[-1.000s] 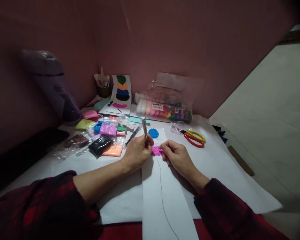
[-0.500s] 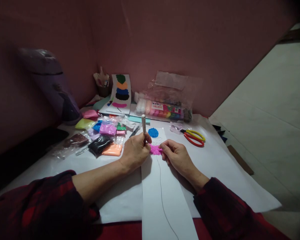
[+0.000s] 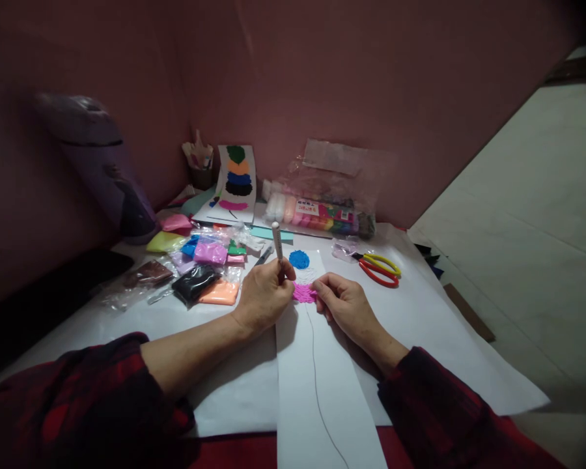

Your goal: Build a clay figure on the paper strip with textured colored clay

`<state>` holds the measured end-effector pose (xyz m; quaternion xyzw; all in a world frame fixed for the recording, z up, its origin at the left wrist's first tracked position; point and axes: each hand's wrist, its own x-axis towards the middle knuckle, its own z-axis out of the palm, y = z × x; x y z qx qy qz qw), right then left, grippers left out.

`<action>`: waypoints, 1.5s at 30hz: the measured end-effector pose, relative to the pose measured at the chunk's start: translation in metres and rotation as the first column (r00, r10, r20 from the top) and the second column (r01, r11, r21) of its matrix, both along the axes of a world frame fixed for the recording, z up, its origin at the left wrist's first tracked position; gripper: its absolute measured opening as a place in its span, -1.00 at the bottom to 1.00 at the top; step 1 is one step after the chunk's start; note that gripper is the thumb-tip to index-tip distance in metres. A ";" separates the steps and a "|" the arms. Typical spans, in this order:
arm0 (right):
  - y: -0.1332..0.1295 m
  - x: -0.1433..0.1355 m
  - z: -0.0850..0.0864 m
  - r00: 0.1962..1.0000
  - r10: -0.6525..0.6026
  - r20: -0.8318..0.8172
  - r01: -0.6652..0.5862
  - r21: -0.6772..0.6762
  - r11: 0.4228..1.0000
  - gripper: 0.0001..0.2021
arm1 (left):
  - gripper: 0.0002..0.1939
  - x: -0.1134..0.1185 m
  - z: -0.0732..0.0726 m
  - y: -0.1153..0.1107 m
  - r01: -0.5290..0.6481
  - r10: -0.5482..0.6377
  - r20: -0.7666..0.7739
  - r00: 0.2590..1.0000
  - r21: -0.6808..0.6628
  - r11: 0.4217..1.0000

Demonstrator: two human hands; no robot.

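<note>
A long white paper strip (image 3: 322,391) with a thin curved line lies in front of me. Near its far end are a round blue clay patch (image 3: 299,259), a white textured patch (image 3: 306,275) and a pink clay patch (image 3: 304,293). My left hand (image 3: 266,293) is closed around an upright pen-like tool (image 3: 277,241) at the pink patch's left edge; the tool's lower tip is hidden by the fingers. On the right edge of the pink clay, my right hand (image 3: 344,303) rests with thumb and forefinger together; whether they pinch any clay cannot be made out.
Bagged clay packs, including a black one (image 3: 195,284), lie at left near a grey cutter (image 3: 264,255). Scissors (image 3: 381,269) are at right. Behind stand a painted card (image 3: 239,179), a bag of colored clay (image 3: 322,212), a pen cup (image 3: 200,172) and a purple cylinder (image 3: 102,163).
The top of the tool in my left hand has tipped slightly to the left, and the fingers have shifted a little. My right hand has hardly moved.
</note>
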<state>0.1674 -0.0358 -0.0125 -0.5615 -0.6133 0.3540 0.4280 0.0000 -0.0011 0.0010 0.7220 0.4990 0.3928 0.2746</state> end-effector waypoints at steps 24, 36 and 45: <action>0.000 0.000 -0.001 1.000 -0.006 0.028 0.005 0.022 1.000 -0.75 | -0.84 0.000 0.004 0.000 -0.038 0.036 -0.099 0.994 -0.021 0.999; 0.000 0.000 -0.001 0.999 -0.007 0.036 0.006 0.021 1.000 -0.75 | -0.86 -0.002 0.001 0.001 -0.120 0.123 -0.071 0.990 0.044 0.992; 0.000 0.000 0.000 0.999 0.002 0.045 -0.003 0.028 1.000 -0.75 | -0.85 0.000 0.000 -0.002 0.119 -0.119 0.025 0.993 0.016 0.993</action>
